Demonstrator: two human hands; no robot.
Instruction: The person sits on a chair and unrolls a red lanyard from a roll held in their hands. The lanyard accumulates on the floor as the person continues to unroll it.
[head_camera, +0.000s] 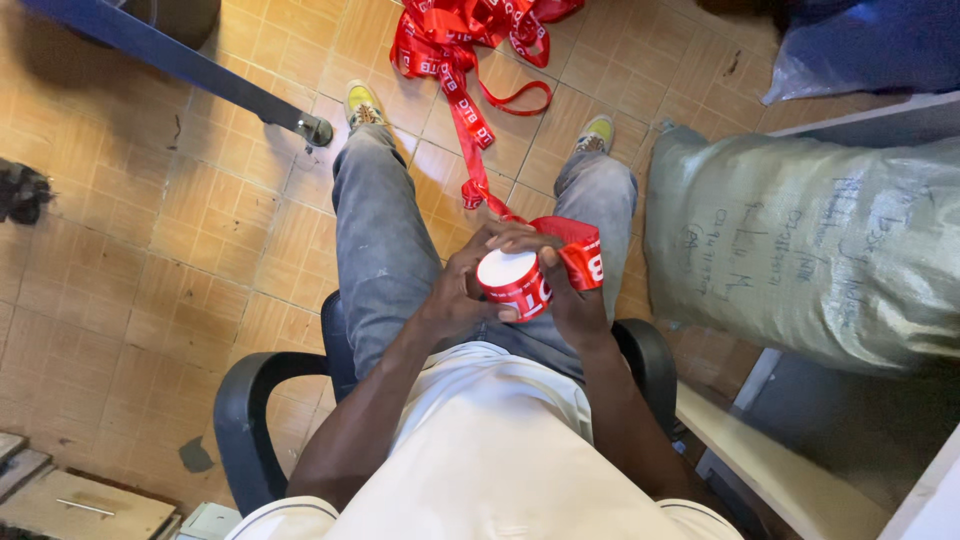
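A seated person's left hand (460, 290) cups a round white roll (512, 282) wrapped in red ribbon (470, 120), fingers closed around its side. The right hand (570, 285) pinches the ribbon's free end at the roll's three o'clock. This looks like winding, mid-turn; the next wrap calls for steady tension. From twelve o'clock the ribbon trails between the shoes to a loose heap on the tiled floor (150, 230). A grey sack (800, 250) sits at three o'clock.

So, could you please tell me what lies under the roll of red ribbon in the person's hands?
Under the roll of red ribbon are the left hand, the right hand and the grey jeans on the lap. The roll's underside and the fingers below it are covered.
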